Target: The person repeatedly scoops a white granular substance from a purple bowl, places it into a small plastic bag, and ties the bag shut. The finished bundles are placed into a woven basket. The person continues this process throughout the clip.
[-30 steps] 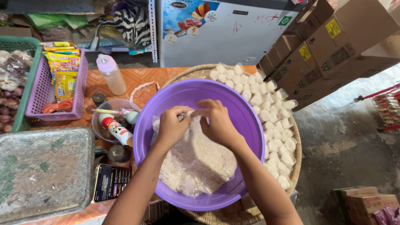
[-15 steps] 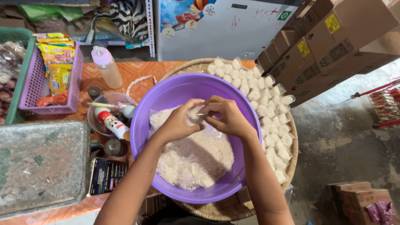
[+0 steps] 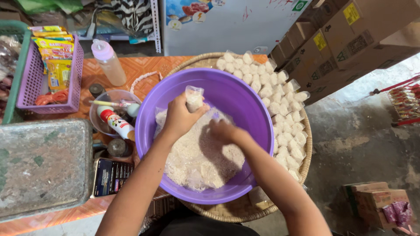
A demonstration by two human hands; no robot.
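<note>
Bagging rice over the purple basin

My left hand grips a small filled plastic bag above the purple basin; my right hand digs into the loose rice, grasp hidden.

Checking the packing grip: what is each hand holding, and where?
Left hand grips a small filled plastic bag around its lower part; right hand holds nothing visible.

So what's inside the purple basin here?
The purple basin holds a clear plastic bag of white grains. The left hand lifts a small filled packet; the right hand presses into the grains. The basin's floor is covered.
</note>
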